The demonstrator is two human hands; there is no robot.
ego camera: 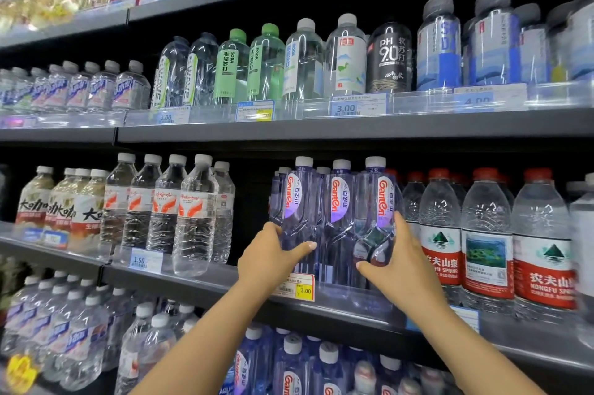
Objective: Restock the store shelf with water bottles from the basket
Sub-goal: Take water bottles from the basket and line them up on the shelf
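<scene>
Three purple Ganten water bottles stand in the front row on the third shelf (199, 288), with more of them behind. My left hand (270, 259) grips the lower part of the left bottle (297, 201), thumb across its front. My right hand (398, 266) grips the lower part of the right bottle (381, 198), its fingers running up the bottle's right side. Between them stands the middle bottle (339, 201), which neither hand touches. No basket is in view.
A dark gap (252, 217) separates the Ganten row from the clear Wahaha bottles (193, 217) on the left. Red-labelled Nongfu Spring bottles (488, 250) stand close on the right. A yellow 3.00 price tag (297, 287) hangs below my left hand. More Ganten bottles (292, 369) fill the shelf beneath.
</scene>
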